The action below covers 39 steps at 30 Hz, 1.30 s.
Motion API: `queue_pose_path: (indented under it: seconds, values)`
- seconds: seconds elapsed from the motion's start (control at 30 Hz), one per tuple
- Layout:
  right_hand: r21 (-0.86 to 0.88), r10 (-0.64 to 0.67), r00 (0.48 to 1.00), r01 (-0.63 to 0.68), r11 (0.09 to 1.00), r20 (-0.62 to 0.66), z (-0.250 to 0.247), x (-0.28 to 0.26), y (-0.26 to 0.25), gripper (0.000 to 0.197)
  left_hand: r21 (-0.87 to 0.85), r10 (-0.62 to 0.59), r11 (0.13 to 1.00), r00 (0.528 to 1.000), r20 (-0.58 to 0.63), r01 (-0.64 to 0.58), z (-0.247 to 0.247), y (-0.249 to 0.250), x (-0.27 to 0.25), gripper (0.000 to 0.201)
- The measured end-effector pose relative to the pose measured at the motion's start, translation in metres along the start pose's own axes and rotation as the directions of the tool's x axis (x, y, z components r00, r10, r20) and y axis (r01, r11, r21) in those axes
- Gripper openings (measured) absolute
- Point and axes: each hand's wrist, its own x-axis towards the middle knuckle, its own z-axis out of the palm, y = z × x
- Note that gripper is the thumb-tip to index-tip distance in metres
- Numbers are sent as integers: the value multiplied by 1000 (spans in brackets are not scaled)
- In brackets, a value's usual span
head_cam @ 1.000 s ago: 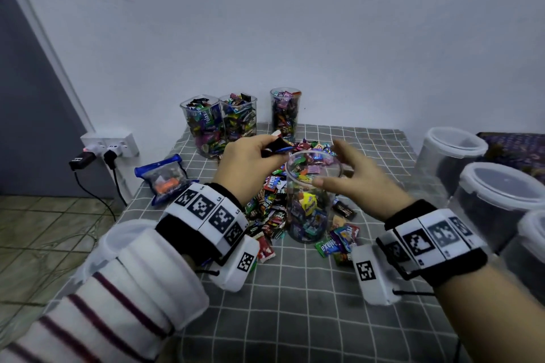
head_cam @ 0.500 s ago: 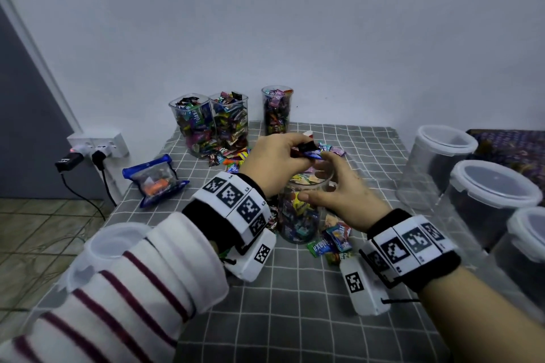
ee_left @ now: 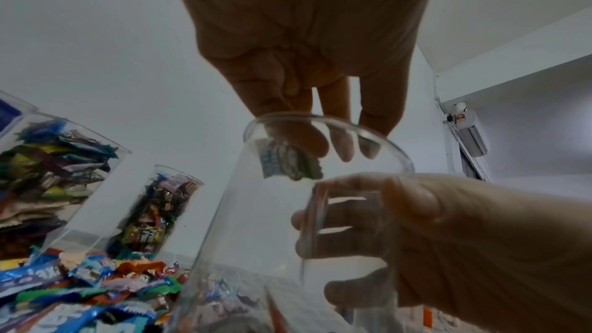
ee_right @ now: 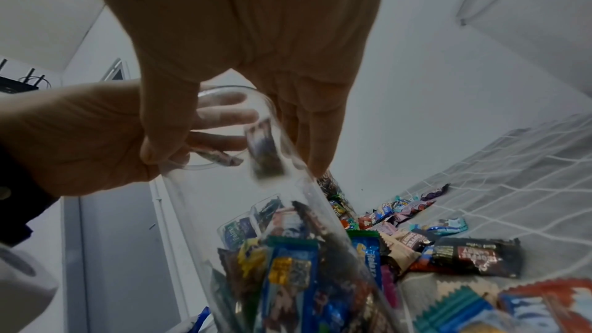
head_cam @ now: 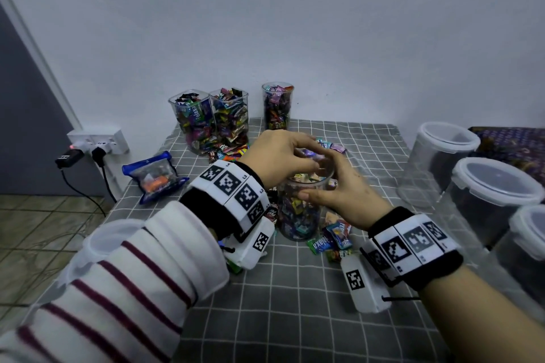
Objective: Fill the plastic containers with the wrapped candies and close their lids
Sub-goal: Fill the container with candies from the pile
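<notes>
A clear plastic container (head_cam: 298, 215), partly filled with wrapped candies, stands mid-table without a lid. My right hand (head_cam: 333, 194) grips it just below the rim, thumb toward me and fingers on the far side. My left hand (head_cam: 283, 156) hangs over the mouth with its fingertips (ee_left: 342, 146) dipping inside. Their tips point down, fairly straight. Two candies (ee_left: 288, 161) sit just under them inside the container; one looks blurred in the right wrist view (ee_right: 265, 153), as if dropping. Loose candies (head_cam: 333, 239) lie around the base.
Three open containers full of candies (head_cam: 231, 118) stand at the back by the wall. Lidded clear containers (head_cam: 495, 183) crowd the right edge. A blue pouch (head_cam: 154, 175) lies at the left, near a wall socket (head_cam: 97, 143). A white lidded tub (head_cam: 109, 239) sits under my left sleeve.
My left hand carried candies from beside the container to over its mouth and lowered its fingers in. My right hand closed round the container near the rim.
</notes>
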Motion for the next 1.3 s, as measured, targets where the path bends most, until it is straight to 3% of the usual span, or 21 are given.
queue_pose_path:
  seconds: [0.2,0.37,0.47,0.57,0.7,0.8,0.87,0.97,1.1,1.2,1.3]
  values:
    - [-9,25,1000,-25,1000,-1,-1,0,0,86,-71,-25,997,1000,-1,25,-2,-1,0,13]
    - [19,60,998,-60,998,4,0,-1,-1,89,-439,-76,898,991,-106,22,-4,-3,-8,13]
    - [55,94,995,-96,994,27,-1,1,-1,95,-467,-101,884,977,-189,1,-13,-12,-17,17]
    - [52,133,985,-139,989,110,-4,3,1,98,-373,-175,924,962,-209,87,-28,-28,-26,14]
    - [-190,227,944,-184,964,239,-10,2,8,78,-133,-373,921,927,-30,366,-47,-57,-40,11]
    - [-469,321,892,-146,871,318,-12,1,12,64,134,-528,848,837,144,512,-51,-72,-48,36]
    - [-658,405,850,-94,747,338,-9,2,11,62,272,-616,782,763,197,561,-48,-81,-50,54]
    - [-807,498,789,-4,590,361,-4,5,15,85,410,-709,688,674,205,599,-42,-93,-53,78]
    - [-853,560,739,39,521,376,0,2,25,104,552,-774,606,584,245,573,-31,-98,-58,104]
    - [-866,561,743,48,498,364,2,-1,29,107,599,-778,601,560,285,529,-19,-98,-61,113]
    - [-868,538,763,61,492,359,3,-4,27,100,655,-766,600,566,305,460,-10,-91,-64,115]
